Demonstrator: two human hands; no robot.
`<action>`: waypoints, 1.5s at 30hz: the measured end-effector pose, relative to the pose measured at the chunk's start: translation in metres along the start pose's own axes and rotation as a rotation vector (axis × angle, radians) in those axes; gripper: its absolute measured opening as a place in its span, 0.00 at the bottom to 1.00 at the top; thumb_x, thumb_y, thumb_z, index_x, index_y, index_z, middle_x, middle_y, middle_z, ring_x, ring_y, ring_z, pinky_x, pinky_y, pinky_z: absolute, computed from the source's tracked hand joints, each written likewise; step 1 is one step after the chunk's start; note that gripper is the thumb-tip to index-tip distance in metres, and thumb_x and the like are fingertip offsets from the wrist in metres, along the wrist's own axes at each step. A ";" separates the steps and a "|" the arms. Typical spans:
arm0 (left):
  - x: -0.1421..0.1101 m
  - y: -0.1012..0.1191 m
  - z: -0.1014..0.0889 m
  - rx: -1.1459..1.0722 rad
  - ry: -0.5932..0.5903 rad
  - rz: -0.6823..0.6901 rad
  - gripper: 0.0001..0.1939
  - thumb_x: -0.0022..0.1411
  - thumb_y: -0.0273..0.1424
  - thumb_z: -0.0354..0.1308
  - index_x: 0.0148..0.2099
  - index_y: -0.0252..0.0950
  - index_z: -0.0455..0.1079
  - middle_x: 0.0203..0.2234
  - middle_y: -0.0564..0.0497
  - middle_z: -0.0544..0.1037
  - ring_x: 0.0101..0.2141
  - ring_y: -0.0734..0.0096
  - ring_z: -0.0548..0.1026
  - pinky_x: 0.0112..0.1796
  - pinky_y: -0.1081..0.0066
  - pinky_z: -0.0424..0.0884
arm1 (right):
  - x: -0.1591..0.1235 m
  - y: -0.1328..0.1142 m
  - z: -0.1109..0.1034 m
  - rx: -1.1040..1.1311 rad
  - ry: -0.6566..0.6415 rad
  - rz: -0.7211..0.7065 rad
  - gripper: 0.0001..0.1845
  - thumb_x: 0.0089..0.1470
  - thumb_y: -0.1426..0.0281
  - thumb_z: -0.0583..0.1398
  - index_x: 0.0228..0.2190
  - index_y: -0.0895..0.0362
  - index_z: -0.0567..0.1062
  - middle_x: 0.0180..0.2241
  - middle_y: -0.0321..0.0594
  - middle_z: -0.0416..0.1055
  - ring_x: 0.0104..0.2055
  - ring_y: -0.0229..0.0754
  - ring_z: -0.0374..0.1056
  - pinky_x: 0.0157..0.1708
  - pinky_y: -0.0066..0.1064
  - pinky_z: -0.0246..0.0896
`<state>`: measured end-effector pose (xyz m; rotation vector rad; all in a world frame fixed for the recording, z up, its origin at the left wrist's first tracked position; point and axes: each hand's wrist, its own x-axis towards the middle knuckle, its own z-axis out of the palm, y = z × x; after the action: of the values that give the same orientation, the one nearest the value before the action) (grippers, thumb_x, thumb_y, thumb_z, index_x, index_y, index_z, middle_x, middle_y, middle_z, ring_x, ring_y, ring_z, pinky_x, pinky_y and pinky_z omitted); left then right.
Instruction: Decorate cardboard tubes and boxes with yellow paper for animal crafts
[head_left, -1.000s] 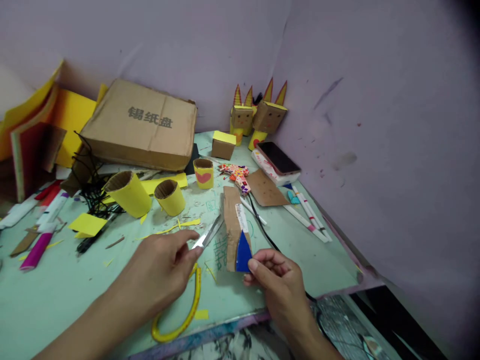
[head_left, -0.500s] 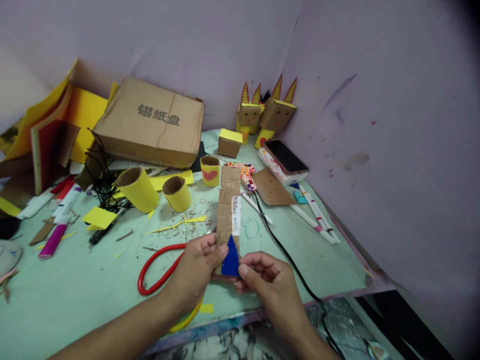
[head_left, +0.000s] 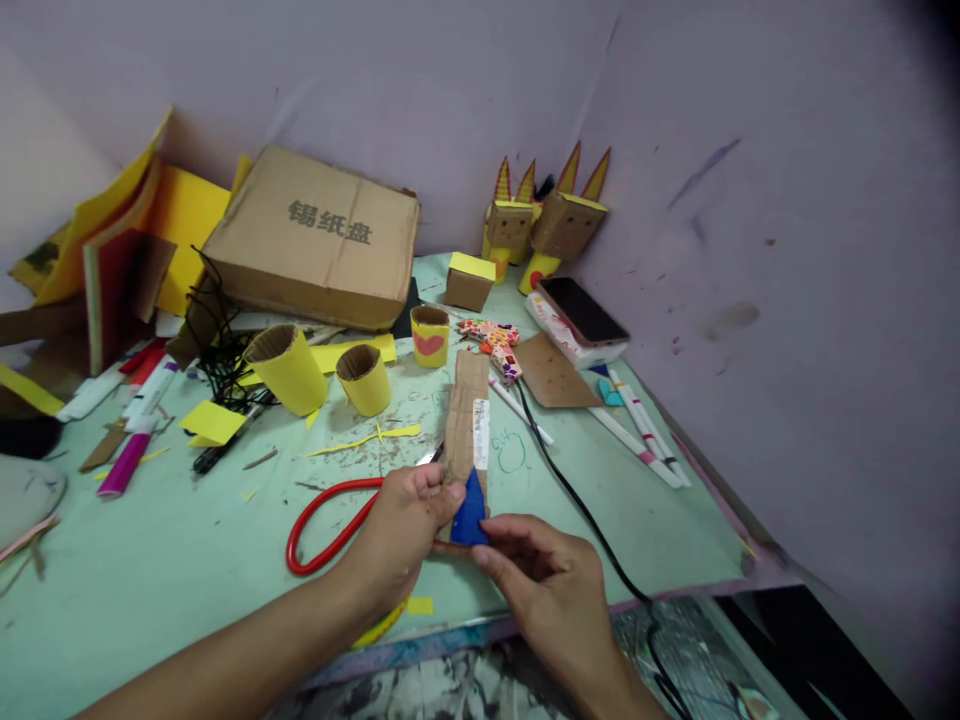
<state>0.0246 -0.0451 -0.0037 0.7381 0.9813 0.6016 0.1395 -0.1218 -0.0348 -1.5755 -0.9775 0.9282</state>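
A long brown cardboard strip (head_left: 467, 410) with a white label lies lengthwise over the pale green table (head_left: 187, 560). Its near end carries a blue triangular piece (head_left: 470, 512). My left hand (head_left: 401, 530) pinches the strip's near left edge, with scissors under it whose red handle loop (head_left: 322, 520) juts out to the left. My right hand (head_left: 551, 580), fingers curled, pinches the near end just below the blue triangle.
Yellow paper tubes (head_left: 289, 368) and a heart-marked tube (head_left: 430, 335) stand mid-table. A flat cardboard box (head_left: 319, 240), box figures with pointed ears (head_left: 551, 215), a phone (head_left: 581, 310), markers (head_left: 637, 425) and a black cable (head_left: 581, 505) lie around.
The left hand came off the table with the scissors and joined the right hand on the cardboard strip, which was turned to point away from me. The red loop now shows.
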 end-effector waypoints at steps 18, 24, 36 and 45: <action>-0.001 -0.001 -0.001 0.052 -0.027 0.080 0.13 0.43 0.32 0.66 0.30 0.30 0.70 0.18 0.53 0.74 0.19 0.76 0.69 0.23 0.76 0.66 | 0.003 -0.006 -0.006 0.166 -0.128 0.084 0.06 0.43 0.68 0.65 0.25 0.58 0.76 0.22 0.39 0.76 0.25 0.40 0.71 0.27 0.29 0.66; -0.003 -0.001 0.000 0.004 -0.072 0.076 0.12 0.44 0.30 0.66 0.32 0.31 0.70 0.20 0.51 0.76 0.21 0.74 0.71 0.25 0.74 0.68 | 0.012 -0.008 -0.016 0.566 -0.246 0.267 0.16 0.42 0.63 0.66 0.31 0.61 0.73 0.21 0.38 0.75 0.21 0.37 0.70 0.24 0.29 0.68; -0.005 -0.005 0.000 0.046 -0.077 0.082 0.11 0.47 0.28 0.64 0.35 0.32 0.71 0.21 0.53 0.75 0.20 0.74 0.69 0.24 0.73 0.65 | 0.016 -0.015 -0.004 0.507 -0.247 0.339 0.21 0.31 0.68 0.69 0.30 0.58 0.68 0.13 0.25 0.67 0.13 0.34 0.64 0.15 0.23 0.61; -0.005 -0.004 -0.004 0.167 -0.051 0.106 0.07 0.44 0.28 0.64 0.29 0.32 0.72 0.20 0.53 0.72 0.23 0.73 0.68 0.27 0.73 0.63 | 0.013 -0.020 -0.006 0.386 -0.266 0.268 0.11 0.34 0.72 0.65 0.23 0.58 0.68 0.14 0.26 0.65 0.15 0.31 0.59 0.17 0.22 0.53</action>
<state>0.0195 -0.0502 -0.0050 0.9545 0.9572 0.5949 0.1476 -0.1086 -0.0152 -1.2915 -0.7169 1.4487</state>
